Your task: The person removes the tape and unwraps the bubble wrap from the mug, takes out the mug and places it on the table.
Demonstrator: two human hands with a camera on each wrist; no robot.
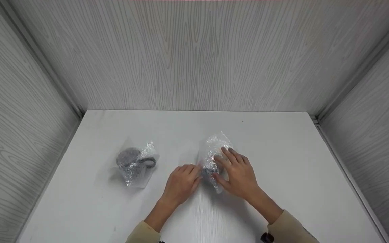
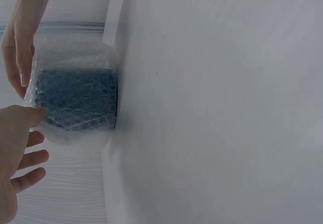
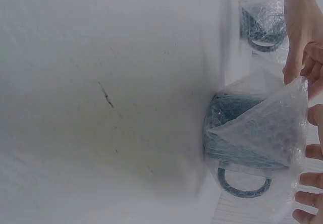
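Note:
A dark blue mug [image 3: 232,143] with a ring handle sits inside clear bubble wrap [image 1: 213,145], right of the middle of the table. One corner of the wrap is folded across the mug as a triangular flap [image 3: 267,123]. From the left, my left hand [image 1: 182,182] pinches the wrap's edge; its thumb [image 2: 33,115] lies against the plastic, while the index fingertip is hidden. My right hand [image 1: 236,172] rests over the other side with its fingers spread and mostly straight, fingertips [image 3: 305,199] along the wrap's edge.
A second wrapped bundle [image 1: 135,165], with a dark handle showing through, lies to the left on the white table [image 1: 282,152]. Wood-grain panels stand behind the table [image 1: 194,60] and at both sides.

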